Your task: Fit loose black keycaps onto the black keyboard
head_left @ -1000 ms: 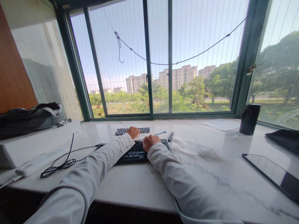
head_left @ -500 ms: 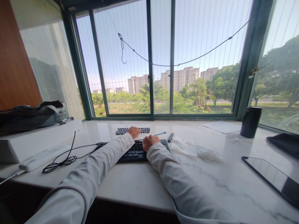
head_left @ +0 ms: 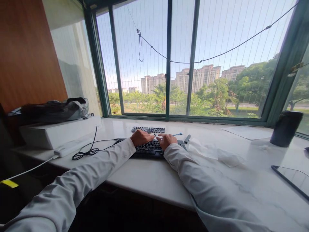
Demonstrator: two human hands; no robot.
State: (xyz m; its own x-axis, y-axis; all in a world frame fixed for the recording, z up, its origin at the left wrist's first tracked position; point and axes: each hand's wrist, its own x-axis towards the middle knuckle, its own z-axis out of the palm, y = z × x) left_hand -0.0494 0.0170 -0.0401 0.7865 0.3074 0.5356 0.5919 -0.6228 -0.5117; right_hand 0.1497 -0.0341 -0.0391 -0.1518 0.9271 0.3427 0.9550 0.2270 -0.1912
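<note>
Left hand (head_left: 142, 137) nearly closed, small dark piece (head_left: 154, 135) seemingly pinched; right hand (head_left: 167, 140) loosely curled, hold indeterminable; both are held over the black keyboard (head_left: 149, 154), many keys (head_left: 147, 147) seated, separate key rows (head_left: 148, 130) laid out beyond, remainder unclear.

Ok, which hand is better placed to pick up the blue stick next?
Right, most likely: the right hand is closer to the blue stick. The left hand is farther away, with the right hand between it and the stick.
</note>
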